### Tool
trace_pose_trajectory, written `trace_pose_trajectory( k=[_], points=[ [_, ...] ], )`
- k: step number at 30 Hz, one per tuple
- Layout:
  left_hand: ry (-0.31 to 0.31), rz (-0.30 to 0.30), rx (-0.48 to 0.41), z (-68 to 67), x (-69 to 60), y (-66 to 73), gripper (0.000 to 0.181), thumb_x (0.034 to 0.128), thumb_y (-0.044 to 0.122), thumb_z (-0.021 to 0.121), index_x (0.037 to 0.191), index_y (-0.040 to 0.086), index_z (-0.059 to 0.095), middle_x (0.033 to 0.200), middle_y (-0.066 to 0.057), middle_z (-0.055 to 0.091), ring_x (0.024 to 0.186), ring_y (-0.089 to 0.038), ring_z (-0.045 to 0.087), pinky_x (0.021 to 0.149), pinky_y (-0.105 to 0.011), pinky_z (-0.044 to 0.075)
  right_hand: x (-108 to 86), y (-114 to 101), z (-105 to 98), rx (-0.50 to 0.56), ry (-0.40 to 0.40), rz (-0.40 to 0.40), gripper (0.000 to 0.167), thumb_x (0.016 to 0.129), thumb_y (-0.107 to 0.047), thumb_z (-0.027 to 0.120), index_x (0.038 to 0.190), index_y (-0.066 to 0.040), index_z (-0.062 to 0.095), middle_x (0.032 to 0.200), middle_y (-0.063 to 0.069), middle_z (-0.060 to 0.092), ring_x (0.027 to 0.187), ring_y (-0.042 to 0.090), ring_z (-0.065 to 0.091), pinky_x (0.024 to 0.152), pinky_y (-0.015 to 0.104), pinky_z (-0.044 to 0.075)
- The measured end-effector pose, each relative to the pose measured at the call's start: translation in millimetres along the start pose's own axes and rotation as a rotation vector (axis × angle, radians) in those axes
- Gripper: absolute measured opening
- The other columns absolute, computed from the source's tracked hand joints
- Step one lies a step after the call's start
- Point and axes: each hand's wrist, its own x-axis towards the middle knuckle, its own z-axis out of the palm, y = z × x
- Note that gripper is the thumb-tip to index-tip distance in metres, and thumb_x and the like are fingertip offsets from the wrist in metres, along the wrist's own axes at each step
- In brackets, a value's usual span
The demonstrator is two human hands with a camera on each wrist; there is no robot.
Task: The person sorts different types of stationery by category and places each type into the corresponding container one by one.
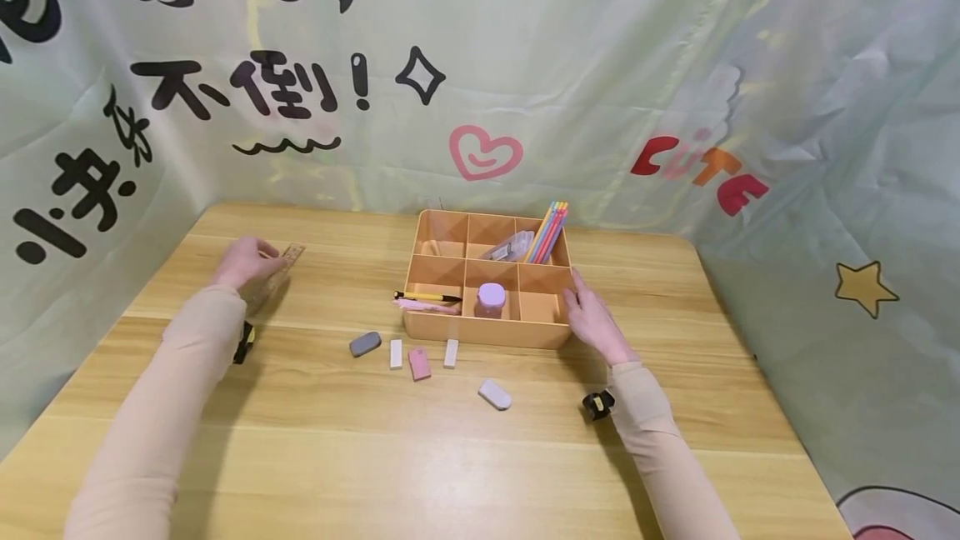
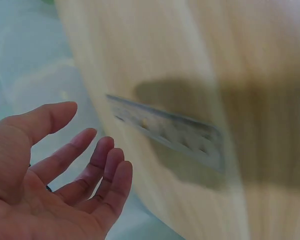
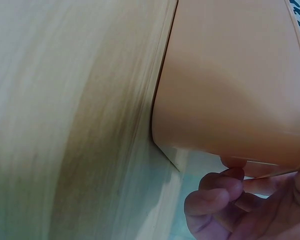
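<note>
Ruler [image 2: 167, 134], see-through and flat on the wooden table [image 1: 337, 457], lies just beyond the fingertips of the left hand [image 1: 244, 263], whose thumb and fingers stand loose and wide apart with nothing caught between them. Well off to that hand's right stands the organizer box [image 1: 517, 334], and the right hand [image 1: 596, 323] holds it by its right wall, fingers bent against the outside; the thumb seems to lap over the rim, though the wrist view shows too little to be sure. Leftward from that grip, a purple-lidded jar [image 1: 491, 300] sits in the front middle compartment, and farther left a black-and-yellow pen [image 1: 427, 297] and a pink pen [image 1: 423, 306] jut over the front left one. Ahead of the grip, in the back row, colored pencils [image 1: 547, 232] lean beside a lilac item [image 1: 512, 247]. Left of the right hand and nearer the person lie a gray block [image 1: 365, 344], two white blocks [image 1: 396, 354], a pink block [image 1: 420, 363] and a lavender block [image 1: 495, 395]. I'd judge the work about midway: pens, pencils and jar are already in compartments, while the ruler and these five small pieces remain outside, the ruler not yet picked up.
</note>
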Motion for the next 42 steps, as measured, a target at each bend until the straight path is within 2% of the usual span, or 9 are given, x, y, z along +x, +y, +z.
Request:
trace_pose_trajectory(
  k=[6, 11, 18, 25, 33, 37, 42],
  points=[
    [-0.054, -0.078, 0.015, -1.7, -4.2, -15.3, 0.059, 0.1009, 0.031, 0.053, 0.136, -0.016, 0.044, 0.141, -0.043, 0.041, 0.127, -0.058, 0.042, 0.108, -0.066, 0.037, -0.7, -1, -1, -0.009, -0.001, 0.001, 0.059, 0.11, -0.021, 0.03, 0.16, 0.002, 0.008, 0.156, 0.035, 0.033, 0.145, 0.047, 0.034, 0.122, 0.057, 0.024],
    [-0.093, -0.098, 0.032, 0.5, -5.2, -18.7, 0.063, 0.0992, 0.033, 0.055, 0.136, -0.016, 0.042, 0.137, -0.041, 0.044, 0.123, -0.055, 0.046, 0.105, -0.065, 0.041, -1.3, -2, -2, -0.023, 0.0, 0.005, 0.058, 0.11, -0.02, 0.029, 0.159, 0.003, 0.01, 0.155, 0.035, 0.034, 0.144, 0.048, 0.035, 0.122, 0.058, 0.025],
    [-0.089, -0.093, 0.041, 5.9, -4.3, -17.8, 0.058, 0.0946, 0.029, 0.062, 0.128, -0.016, 0.048, 0.131, -0.04, 0.049, 0.115, -0.05, 0.051, 0.098, -0.061, 0.046, -1.8, -3, -2, -0.012, -0.009, -0.007, 0.058, 0.11, -0.019, 0.029, 0.159, 0.004, 0.009, 0.157, 0.035, 0.03, 0.145, 0.047, 0.033, 0.122, 0.057, 0.024],
    [-0.069, -0.117, 0.051, 12.5, -0.9, -17.7, 0.054, 0.0932, 0.029, 0.063, 0.124, -0.014, 0.055, 0.128, -0.036, 0.053, 0.105, -0.04, 0.052, 0.083, -0.045, 0.049, -0.1, -1, -2, -0.011, -0.011, -0.014, 0.058, 0.11, -0.018, 0.03, 0.159, 0.005, 0.008, 0.157, 0.035, 0.03, 0.145, 0.048, 0.033, 0.122, 0.057, 0.024],
    [-0.064, -0.128, 0.055, 16.8, 2.2, -19.9, 0.057, 0.094, 0.027, 0.062, 0.129, -0.016, 0.051, 0.135, -0.04, 0.048, 0.115, -0.049, 0.052, 0.094, -0.057, 0.048, 0.1, 0, -1, -0.008, -0.01, -0.037, 0.057, 0.11, -0.016, 0.03, 0.159, 0.005, 0.01, 0.156, 0.036, 0.031, 0.144, 0.049, 0.034, 0.121, 0.058, 0.026],
    [-0.046, -0.143, 0.081, 19.0, 4.4, -20.9, 0.055, 0.0927, 0.026, 0.063, 0.13, -0.014, 0.054, 0.137, -0.04, 0.048, 0.12, -0.054, 0.049, 0.097, -0.059, 0.047, 0.2, 2, -1, -0.008, 0.004, -0.063, 0.055, 0.11, -0.014, 0.031, 0.159, 0.003, 0.014, 0.151, 0.037, 0.039, 0.139, 0.049, 0.042, 0.118, 0.06, 0.031],
    [-0.035, -0.151, 0.076, 21.1, 6.7, -21.8, 0.054, 0.0923, 0.025, 0.064, 0.13, -0.013, 0.055, 0.138, -0.04, 0.048, 0.124, -0.055, 0.047, 0.101, -0.06, 0.045, 0.3, 3, 0, -0.001, 0.006, -0.066, 0.055, 0.11, -0.014, 0.031, 0.16, 0.002, 0.013, 0.152, 0.036, 0.038, 0.141, 0.049, 0.04, 0.119, 0.06, 0.03]
  ],
)
